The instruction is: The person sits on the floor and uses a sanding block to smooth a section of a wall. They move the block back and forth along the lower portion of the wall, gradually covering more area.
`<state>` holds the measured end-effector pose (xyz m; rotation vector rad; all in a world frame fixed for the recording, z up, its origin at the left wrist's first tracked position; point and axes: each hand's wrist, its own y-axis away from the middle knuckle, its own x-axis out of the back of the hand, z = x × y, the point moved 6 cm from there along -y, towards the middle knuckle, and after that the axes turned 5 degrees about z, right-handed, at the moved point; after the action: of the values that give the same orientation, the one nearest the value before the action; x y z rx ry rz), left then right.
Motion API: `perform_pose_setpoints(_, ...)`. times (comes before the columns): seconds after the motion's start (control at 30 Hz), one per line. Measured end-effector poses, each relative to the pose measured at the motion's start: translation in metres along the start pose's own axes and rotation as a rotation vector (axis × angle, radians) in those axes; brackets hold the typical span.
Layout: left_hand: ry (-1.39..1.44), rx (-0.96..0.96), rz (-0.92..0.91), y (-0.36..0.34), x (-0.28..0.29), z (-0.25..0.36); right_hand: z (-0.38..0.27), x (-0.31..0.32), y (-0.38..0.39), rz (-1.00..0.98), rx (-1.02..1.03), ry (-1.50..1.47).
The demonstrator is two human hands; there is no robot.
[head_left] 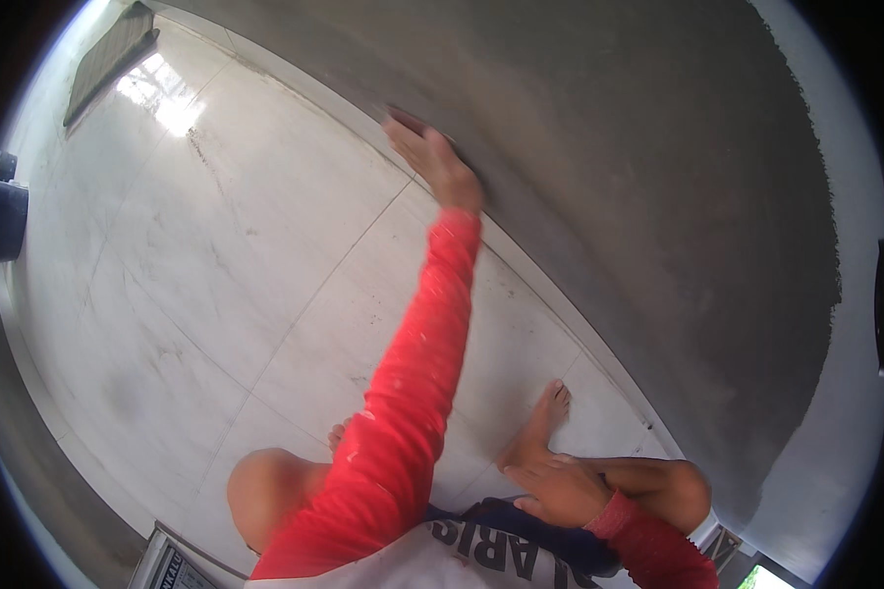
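My left arm, in a red sleeve, reaches forward across the floor to the grey wall [638, 167]. The left hand [436, 163] is closed on a flat reddish-brown piece [406, 119] and presses it to the wall just above the white skirting [550, 285]. Most of that piece is hidden by the hand, so I cannot tell its exact kind. Nearer to me, my right hand [563, 490] lies flat on my bent right leg [648, 476], fingers stretched out, holding nothing.
Pale floor tiles [295, 226] with smudges lie to the left of the wall. A dark blue bucket [6, 224] stands at the far left. A greyish flat slab [113, 61] is at the upper left, a printed container [177, 564] at the lower left. The wall's grey coat ends raggedly at right.
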<state>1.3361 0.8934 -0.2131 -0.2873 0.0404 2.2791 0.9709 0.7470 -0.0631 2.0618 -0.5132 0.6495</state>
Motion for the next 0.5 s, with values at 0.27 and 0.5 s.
perform_pose_setpoints(0.27, -0.131, -0.08, -0.519, 0.261, -0.016, -0.017, -0.016, -0.006, -0.017, -0.22, 0.039, 0.053)
perform_pose_setpoints(0.5, -0.045, -0.12, -0.076, -0.021, 0.009, -0.012, 0.001, -0.013, 0.005, -0.078, -0.095, 0.011)
